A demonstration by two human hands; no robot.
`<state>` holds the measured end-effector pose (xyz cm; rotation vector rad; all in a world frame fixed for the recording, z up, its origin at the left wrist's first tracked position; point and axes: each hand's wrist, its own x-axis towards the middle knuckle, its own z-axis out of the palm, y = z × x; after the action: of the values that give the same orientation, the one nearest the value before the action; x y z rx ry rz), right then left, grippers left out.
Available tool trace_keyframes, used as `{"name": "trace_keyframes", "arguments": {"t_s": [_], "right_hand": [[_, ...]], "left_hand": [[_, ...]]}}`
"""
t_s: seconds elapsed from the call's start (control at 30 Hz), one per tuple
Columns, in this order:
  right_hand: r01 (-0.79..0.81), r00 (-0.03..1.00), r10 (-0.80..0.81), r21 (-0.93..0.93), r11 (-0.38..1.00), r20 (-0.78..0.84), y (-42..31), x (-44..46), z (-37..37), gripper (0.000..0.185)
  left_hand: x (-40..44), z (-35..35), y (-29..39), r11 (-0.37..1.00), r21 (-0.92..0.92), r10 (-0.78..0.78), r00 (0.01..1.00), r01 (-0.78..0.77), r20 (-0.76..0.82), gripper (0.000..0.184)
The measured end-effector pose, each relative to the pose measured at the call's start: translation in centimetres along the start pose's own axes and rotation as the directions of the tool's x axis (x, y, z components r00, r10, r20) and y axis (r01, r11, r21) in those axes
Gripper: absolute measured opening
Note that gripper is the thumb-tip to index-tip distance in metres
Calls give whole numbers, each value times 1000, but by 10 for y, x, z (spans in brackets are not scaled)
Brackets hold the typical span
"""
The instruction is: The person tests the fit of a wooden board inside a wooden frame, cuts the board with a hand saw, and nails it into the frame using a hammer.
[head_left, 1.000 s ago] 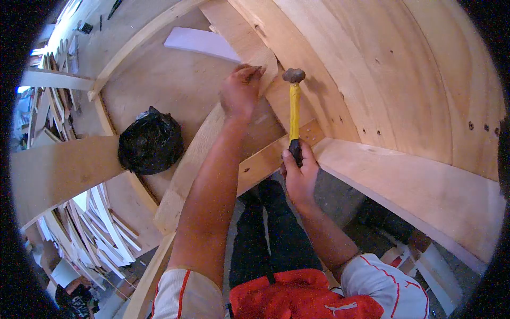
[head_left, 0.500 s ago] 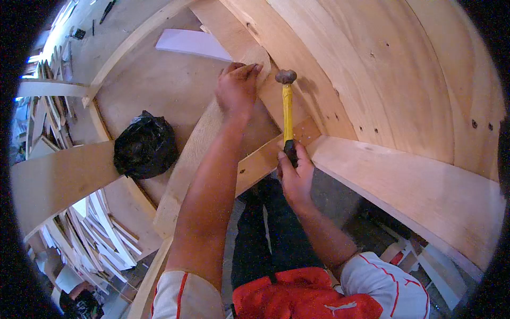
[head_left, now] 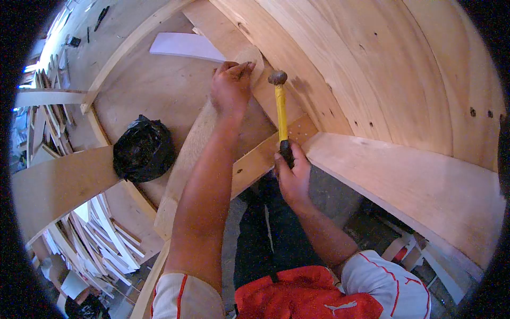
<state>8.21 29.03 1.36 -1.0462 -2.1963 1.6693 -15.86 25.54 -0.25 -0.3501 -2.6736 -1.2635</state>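
Observation:
My right hand [head_left: 294, 175] is wrapped round the black grip of a hammer [head_left: 281, 111]. Its handle is yellow and its head, dull brown metal, points up and away from me. To the left, my left hand [head_left: 232, 87] is closed in a pinch over the far end of a long wooden board [head_left: 192, 143]. Whatever is between its fingertips is too small to make out. The hammer head is a short way right of those fingertips, apart from them and close to the tall planked wooden side [head_left: 340, 69].
A black plastic bag [head_left: 143, 149], open at the top, sits on the wooden panel at left. A pale strip [head_left: 186, 45] lies beyond my left hand. At right runs a wide plank [head_left: 404, 175]. Several wood offcuts [head_left: 90, 239] are heaped on the floor.
The whole view has shifted slightly, putting both hands and the hammer a little further left. The pinch and the hammer grip look the same.

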Motion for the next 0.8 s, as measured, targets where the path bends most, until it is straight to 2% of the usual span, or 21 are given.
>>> {"name": "trace_keyframes", "arguments": {"t_s": [0.13, 0.37, 0.67, 0.8], "right_hand": [[-17, 1000, 17, 49, 999, 4, 1, -3, 0, 31], [5, 1000, -6, 28, 1000, 17, 5, -5, -2, 33], [115, 993, -112, -176, 978, 27, -22, 2, -5, 43], [142, 990, -136, -265, 954, 41, -29, 0, -6, 48]], "left_hand": [[1, 1, -6, 999, 1, 40, 999, -40, 8, 21], [3, 2, -12, 993, 28, 116, 993, -117, 21, 19], [1, 4, -12, 992, 35, 119, 993, -119, 3, 18], [1, 5, -18, 982, 15, 189, 982, -189, 1, 15]]}}
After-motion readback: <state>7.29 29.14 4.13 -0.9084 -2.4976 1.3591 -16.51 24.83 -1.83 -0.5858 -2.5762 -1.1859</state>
